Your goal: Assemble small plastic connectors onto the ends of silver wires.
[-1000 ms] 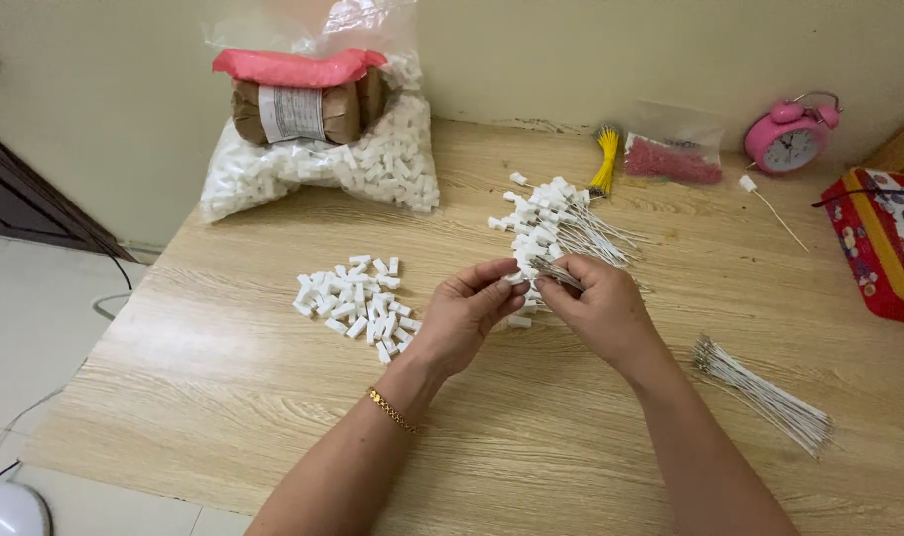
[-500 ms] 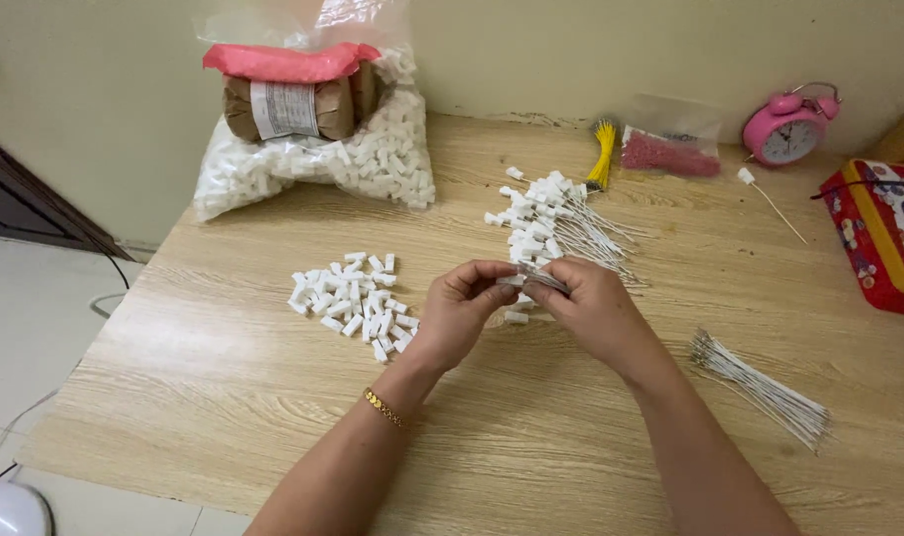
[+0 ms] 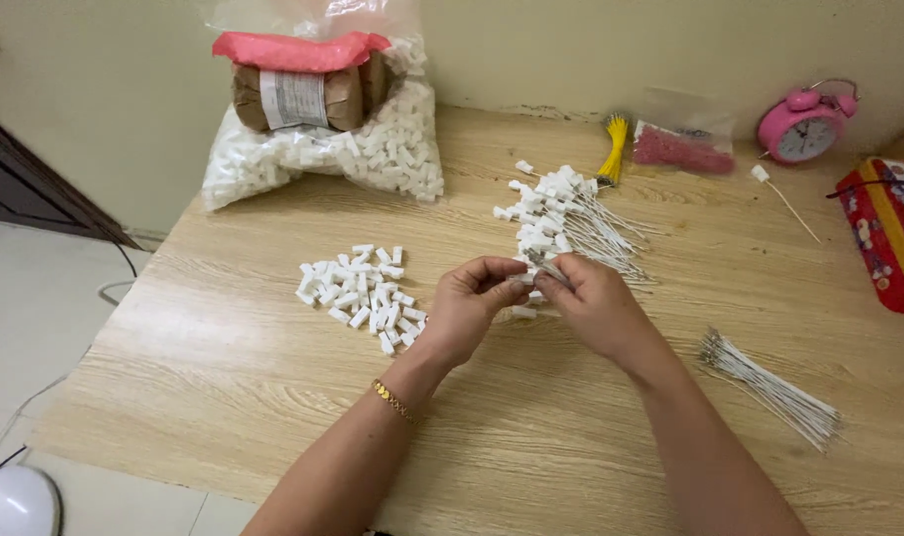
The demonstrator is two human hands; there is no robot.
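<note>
My left hand (image 3: pixel 469 306) and my right hand (image 3: pixel 593 303) meet over the middle of the wooden table (image 3: pixel 224 377). Between their fingertips they pinch a small white plastic connector (image 3: pixel 524 279) and a thin grey wire (image 3: pixel 549 272); the left fingers hold the connector, the right fingers hold the wire. Just behind the hands lies a pile of finished wires with white connectors (image 3: pixel 561 218). A heap of loose white connectors (image 3: pixel 361 296) lies to the left of my left hand. A bundle of bare grey wires (image 3: pixel 770 389) lies to the right of my right forearm.
A clear bag of white connectors (image 3: pixel 373 154) with a brown paper-wrapped bundle under pink plastic (image 3: pixel 298 84) stands at the back left. At the back are yellow wires (image 3: pixel 614 149), a bag of red parts (image 3: pixel 682 149) and a pink alarm clock (image 3: pixel 804 124). A red box (image 3: pixel 894 233) sits at the right edge.
The hands have stayed together near the finished pile, shifting only slightly while the fingers work the connector and wire. Nothing else on the table has moved.
</note>
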